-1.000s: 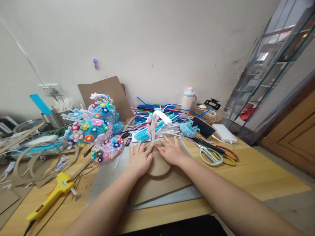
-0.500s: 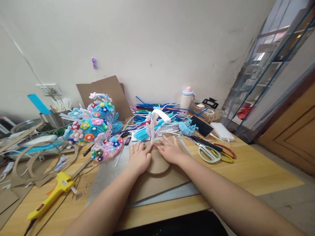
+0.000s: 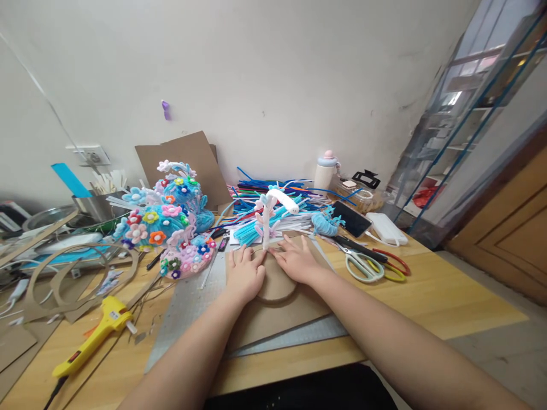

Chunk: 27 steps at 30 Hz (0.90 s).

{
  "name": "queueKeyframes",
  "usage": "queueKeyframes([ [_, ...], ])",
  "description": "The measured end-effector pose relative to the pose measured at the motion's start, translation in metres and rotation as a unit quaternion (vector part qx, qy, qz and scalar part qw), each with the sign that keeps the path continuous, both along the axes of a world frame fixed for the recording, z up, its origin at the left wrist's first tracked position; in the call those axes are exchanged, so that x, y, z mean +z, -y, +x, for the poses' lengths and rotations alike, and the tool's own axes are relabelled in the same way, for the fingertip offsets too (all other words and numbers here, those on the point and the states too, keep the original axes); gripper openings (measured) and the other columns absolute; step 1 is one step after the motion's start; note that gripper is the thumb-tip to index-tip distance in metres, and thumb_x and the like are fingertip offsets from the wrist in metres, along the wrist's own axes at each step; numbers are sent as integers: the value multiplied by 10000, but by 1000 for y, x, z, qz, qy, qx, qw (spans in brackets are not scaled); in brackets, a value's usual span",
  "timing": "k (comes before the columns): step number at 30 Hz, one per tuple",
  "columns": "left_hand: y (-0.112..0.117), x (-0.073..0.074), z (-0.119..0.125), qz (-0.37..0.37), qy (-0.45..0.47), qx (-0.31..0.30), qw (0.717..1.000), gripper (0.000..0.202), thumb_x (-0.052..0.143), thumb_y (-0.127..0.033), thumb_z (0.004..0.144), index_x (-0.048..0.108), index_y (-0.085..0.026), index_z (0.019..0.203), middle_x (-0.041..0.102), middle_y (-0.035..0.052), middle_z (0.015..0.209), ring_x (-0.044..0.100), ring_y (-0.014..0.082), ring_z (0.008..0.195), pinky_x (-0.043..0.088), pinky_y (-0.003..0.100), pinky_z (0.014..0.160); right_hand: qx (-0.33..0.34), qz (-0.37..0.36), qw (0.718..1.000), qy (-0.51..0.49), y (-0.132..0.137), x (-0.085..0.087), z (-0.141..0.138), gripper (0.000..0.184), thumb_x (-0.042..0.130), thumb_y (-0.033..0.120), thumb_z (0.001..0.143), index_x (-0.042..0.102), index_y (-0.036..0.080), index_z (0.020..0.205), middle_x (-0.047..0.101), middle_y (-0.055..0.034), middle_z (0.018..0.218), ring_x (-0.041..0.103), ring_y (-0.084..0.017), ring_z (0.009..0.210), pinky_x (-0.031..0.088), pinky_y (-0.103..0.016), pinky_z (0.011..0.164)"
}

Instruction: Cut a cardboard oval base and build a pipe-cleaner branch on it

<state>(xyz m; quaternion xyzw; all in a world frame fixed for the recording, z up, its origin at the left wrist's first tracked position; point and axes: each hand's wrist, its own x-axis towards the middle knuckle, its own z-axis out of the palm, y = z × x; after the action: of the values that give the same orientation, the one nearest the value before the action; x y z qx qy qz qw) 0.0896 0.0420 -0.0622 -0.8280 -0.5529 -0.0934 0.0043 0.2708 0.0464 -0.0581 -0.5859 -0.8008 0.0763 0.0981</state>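
Note:
My left hand [image 3: 244, 274] lies flat with fingers stretched out on a brown cardboard sheet [image 3: 277, 319], at the left side of a round cardboard piece [image 3: 277, 285]. My right hand [image 3: 297, 260] also lies flat and open on the right side of that round piece. Between the fingertips of both hands stands a white and pink pipe-cleaner stem [image 3: 268, 219], upright, with a curved white top. Neither hand grips anything. The cardboard rests on a grey cutting mat [image 3: 188, 310].
A colourful pipe-cleaner flower piece [image 3: 168, 222] stands at the left. A yellow glue gun [image 3: 96, 336] and cardboard rings [image 3: 64, 276] lie further left. Loose pipe cleaners [image 3: 273, 196] pile at the back. Scissors [image 3: 367, 265], a phone [image 3: 352, 219], a power bank [image 3: 387, 228] and a bottle [image 3: 325, 168] sit right.
Both hands stay pressed on the cardboard in the same place. Only the camera has shifted slightly.

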Motion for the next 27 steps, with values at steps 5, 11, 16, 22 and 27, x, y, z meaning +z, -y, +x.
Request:
queueKeyframes([
  [5, 1, 2, -1, 0, -6, -13, 1000, 503, 322, -284, 870, 430, -333, 1359, 486, 75, 1298, 231, 261, 1371, 51, 569, 1108, 4, -5, 1000, 2, -2, 2, 0, 463, 189, 403, 968, 547, 368, 1259, 453, -44, 1402, 158, -238, 1407, -69, -601, 1064],
  [11, 2, 5, -1, -5, -6, -17, 1000, 510, 316, -287, 872, 417, -332, 1369, 486, 78, 1313, 234, 266, 1374, 63, 568, 1106, 5, -6, 1000, 9, 0, 3, -1, 466, 182, 390, 969, 510, 354, 1298, 432, -44, 1417, 142, -227, 1410, -94, -580, 1070],
  [16, 1, 5, -1, -11, -7, -3, 1000, 503, 326, -296, 870, 428, -348, 1360, 433, 81, 1388, 208, 276, 1387, 65, 571, 1101, 14, -10, 1000, 13, 0, 4, 0, 470, 182, 385, 968, 509, 343, 1302, 434, -42, 1416, 148, -233, 1408, -96, -576, 1072],
  [22, -2, 11, -1, -21, -10, 8, 1000, 485, 322, -297, 876, 452, -382, 1335, 421, 53, 1410, 186, 279, 1395, 54, 577, 1098, 34, -8, 999, 21, -9, 12, 4, 524, 171, 424, 966, 626, 294, 1188, 446, -46, 1413, 173, -228, 1402, -97, -520, 1095],
  [27, -13, 21, -2, -46, -17, -9, 999, 446, 405, -347, 839, 524, -424, 1261, 441, 38, 1395, 205, 289, 1389, 14, 598, 1086, 51, -13, 998, 30, -18, 16, 5, 489, 223, 454, 954, 633, 309, 1175, 448, -44, 1415, 192, -253, 1396, -100, -548, 1083],
])
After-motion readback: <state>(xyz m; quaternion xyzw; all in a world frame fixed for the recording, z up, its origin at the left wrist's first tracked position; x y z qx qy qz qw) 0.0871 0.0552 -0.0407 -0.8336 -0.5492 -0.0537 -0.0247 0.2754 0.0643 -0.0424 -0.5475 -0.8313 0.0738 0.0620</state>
